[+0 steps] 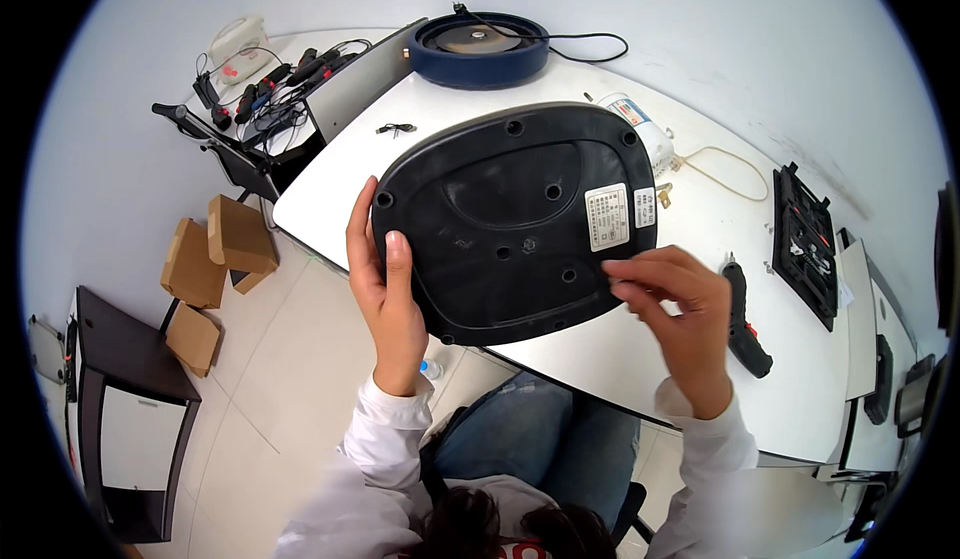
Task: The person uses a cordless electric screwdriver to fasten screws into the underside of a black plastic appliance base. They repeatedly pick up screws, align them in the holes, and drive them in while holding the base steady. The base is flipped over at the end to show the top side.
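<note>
A black plastic appliance base [490,299], rounded and broad, is tilted up above the white table with its underside toward me. Recessed screw holes dot its rim and middle, and a white label [607,217] sits on its right part. My left hand [390,289] grips its left edge, thumb on the face and fingers behind. At the lower right of the base, my right hand [685,304] is closed in a pinch close to the surface; whatever lies between the fingertips is too small to make out. A black cordless screwdriver [740,314] rests on the table right of that hand.
An open black tool case [805,249] lies at the table's right edge. Behind the base stand a dark blue round appliance part [478,67] with a cord and a white appliance [650,139]. A short black cable [396,129] lies far left. Cardboard boxes [195,264] are on the floor.
</note>
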`<state>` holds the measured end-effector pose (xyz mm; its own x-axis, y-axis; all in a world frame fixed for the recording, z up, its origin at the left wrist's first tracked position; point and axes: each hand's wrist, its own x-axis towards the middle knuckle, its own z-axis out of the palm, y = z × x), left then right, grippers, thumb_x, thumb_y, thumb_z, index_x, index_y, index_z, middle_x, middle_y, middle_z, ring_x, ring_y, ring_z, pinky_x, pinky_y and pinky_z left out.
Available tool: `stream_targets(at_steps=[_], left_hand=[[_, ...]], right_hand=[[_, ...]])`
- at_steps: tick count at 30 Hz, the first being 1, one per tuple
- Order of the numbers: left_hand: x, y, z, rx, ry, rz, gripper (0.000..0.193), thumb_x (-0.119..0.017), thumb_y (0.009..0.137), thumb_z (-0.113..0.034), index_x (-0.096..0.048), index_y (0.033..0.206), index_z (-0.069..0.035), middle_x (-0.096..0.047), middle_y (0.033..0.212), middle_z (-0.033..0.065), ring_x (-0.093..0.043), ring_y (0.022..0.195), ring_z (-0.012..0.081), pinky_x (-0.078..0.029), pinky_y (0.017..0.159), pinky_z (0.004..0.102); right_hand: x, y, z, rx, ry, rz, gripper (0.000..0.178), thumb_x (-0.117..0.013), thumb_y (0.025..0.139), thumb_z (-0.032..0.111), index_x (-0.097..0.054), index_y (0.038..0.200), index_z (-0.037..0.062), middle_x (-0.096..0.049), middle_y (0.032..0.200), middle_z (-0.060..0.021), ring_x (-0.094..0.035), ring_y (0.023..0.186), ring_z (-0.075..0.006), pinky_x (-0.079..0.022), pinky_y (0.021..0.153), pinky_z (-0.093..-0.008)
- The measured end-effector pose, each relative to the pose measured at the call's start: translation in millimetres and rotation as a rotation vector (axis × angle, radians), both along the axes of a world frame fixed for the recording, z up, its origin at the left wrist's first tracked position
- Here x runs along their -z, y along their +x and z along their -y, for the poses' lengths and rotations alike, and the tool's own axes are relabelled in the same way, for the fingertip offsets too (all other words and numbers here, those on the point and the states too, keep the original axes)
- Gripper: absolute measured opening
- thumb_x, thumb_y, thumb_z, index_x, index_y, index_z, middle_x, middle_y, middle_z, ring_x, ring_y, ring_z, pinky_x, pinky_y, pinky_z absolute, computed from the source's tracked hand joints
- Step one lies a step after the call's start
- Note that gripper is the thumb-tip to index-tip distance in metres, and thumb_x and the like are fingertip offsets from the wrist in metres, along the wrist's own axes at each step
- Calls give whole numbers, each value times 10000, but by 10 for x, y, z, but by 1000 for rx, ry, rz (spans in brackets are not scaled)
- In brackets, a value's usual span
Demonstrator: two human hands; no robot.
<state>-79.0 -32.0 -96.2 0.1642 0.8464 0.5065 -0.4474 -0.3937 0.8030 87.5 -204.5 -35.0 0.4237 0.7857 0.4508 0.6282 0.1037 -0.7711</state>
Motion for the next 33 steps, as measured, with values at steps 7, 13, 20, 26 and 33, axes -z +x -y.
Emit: stream_targets(at_steps=[7, 13, 20, 26, 33], left_hand=[[204, -29, 11, -29, -100, 87, 519, -513, 990, -242, -356, 1455, -73, -492, 1361, 128, -556, 1172, 191, -474, 977, 307], [261, -15, 118, -59, -217, 158, 530, -511, 993, -262, -344, 1459, -74, -476, 1378, 131, -538, 1197, 205, -462, 995, 315], [221, 16, 310, -56, -270, 217, 529, -501, 1005, -211, -305, 1473, -63, -492, 1328, 136, -508, 1187, 181, -398, 1019, 303], [234, 86, 487, -22, -277, 220, 539, -495, 1007, -254, -294, 1473, -72, -444, 1403, 137, -494, 1248, 224, -421, 1039, 343], [153, 99, 599, 34, -348, 305, 564, -503, 1007, -204, -241, 1486, -64, -475, 1348, 145, -490, 1221, 200, -385, 1047, 332]], right_hand=[[170, -250, -208, -84, 57, -125, 153, -715, 822, 8, -729, 972, 36, -696, 908, -67, -651, 713, -117, -505, 607, -213], [185, -350, -352, -34, 114, -39, 143, -752, 767, -9, -705, 894, 37, -660, 859, -37, -624, 671, -101, -500, 587, -214], [225, -479, -459, 50, 138, 115, 171, -770, 745, -1, -704, 893, 55, -647, 812, -26, -574, 620, -91, -484, 544, -210], [203, -564, -485, 122, 130, 194, 156, -784, 733, 34, -688, 852, 61, -633, 765, -26, -548, 573, -117, -451, 496, -225], [173, -582, -424, 206, 67, 263, 152, -786, 730, 49, -678, 837, 60, -639, 773, -31, -560, 579, -139, -439, 491, -243]])
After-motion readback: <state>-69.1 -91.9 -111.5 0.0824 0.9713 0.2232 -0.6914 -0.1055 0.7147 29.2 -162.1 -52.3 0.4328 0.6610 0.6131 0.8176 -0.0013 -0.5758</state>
